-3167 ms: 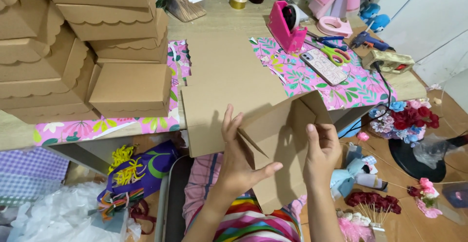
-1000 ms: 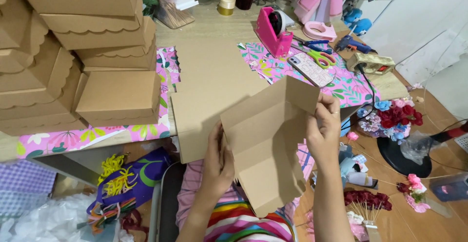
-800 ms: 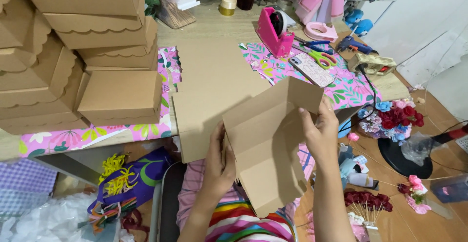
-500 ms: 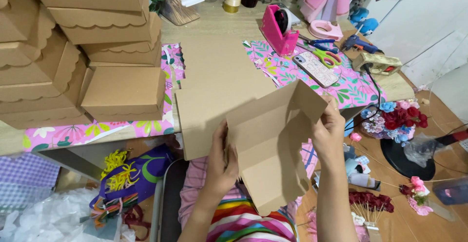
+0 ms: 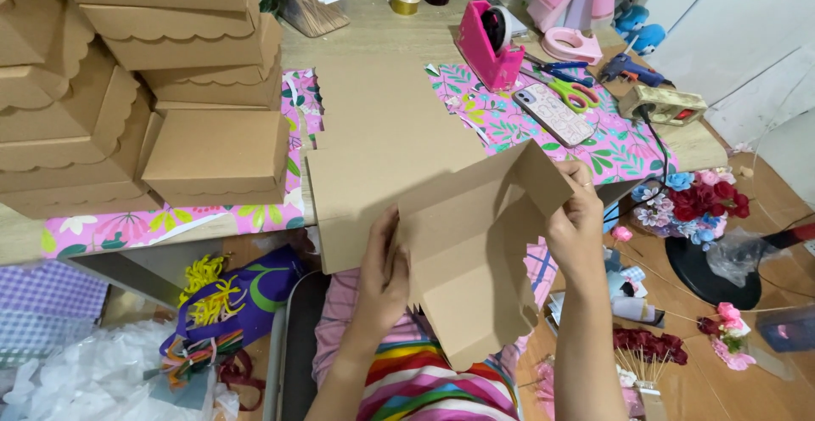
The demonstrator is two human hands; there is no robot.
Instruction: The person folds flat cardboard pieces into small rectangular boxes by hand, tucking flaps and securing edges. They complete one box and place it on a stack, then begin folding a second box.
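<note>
A brown cardboard box blank [image 5: 475,251], partly folded, is held over my lap in front of the table. My left hand [image 5: 384,278] lies flat against its left side, fingers spread on the panel. My right hand [image 5: 576,221] grips the raised right flap near its top corner. More flat cardboard sheets [image 5: 373,141] lie on the table just behind the blank.
Finished scallop-lidded cardboard boxes [image 5: 144,73] are stacked at the table's left. A pink tape dispenser [image 5: 491,43], scissors [image 5: 570,90], a phone [image 5: 556,114] and a glue gun [image 5: 632,69] sit on floral paper at right. Artificial flowers [image 5: 692,204] and bags lie on the floor.
The cardboard blank has been turned and folded further between my hands. My right hand has shifted up to the raised right flap; my left hand stays pressed on the left panel.
</note>
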